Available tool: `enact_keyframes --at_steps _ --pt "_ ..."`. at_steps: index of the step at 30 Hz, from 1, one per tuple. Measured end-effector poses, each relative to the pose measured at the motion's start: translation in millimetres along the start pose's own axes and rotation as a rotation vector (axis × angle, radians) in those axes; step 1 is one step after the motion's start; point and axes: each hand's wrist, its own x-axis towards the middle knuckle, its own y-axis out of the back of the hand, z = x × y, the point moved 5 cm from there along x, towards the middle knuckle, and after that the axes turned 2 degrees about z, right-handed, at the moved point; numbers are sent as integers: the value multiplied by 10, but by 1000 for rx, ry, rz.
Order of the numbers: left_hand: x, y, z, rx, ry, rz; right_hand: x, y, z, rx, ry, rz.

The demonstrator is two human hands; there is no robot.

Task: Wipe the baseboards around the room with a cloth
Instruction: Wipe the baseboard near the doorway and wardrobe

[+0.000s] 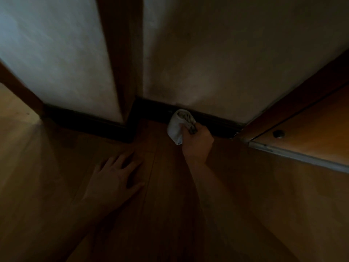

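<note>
Left hand [115, 176], lower centre-left: fingers spread flat on wood floor [56, 186], bracing, holding nothing.
Right hand [197, 146], centre: fingers curled round bunched cloth [176, 127].
Cloth: soft, light, limp; best held wadded from behind so it moulds to trim.
Cloth tip at dark baseboard [217, 121], mid-frame; contact likely, view dim.
Stroke room short: inner corner just left, door [311, 129] with knob close at right.
Wall step beyond corner needs separate pass.
</note>
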Motion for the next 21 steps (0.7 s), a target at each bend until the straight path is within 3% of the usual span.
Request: enact_keyframes --at_steps 4,9,16,21 --pt "2 23 74 -45 37 -24 91 245 233 -37 -22 72" --pt "31 -9 202 36 -11 -66 80 179 138 -16 -4 4" --pt "12 -21 221 101 -26 -48 180 709 446 -101 -33 184" --pt "23 -41 242 85 -19 -49 207 610 401 -126 -11 80"
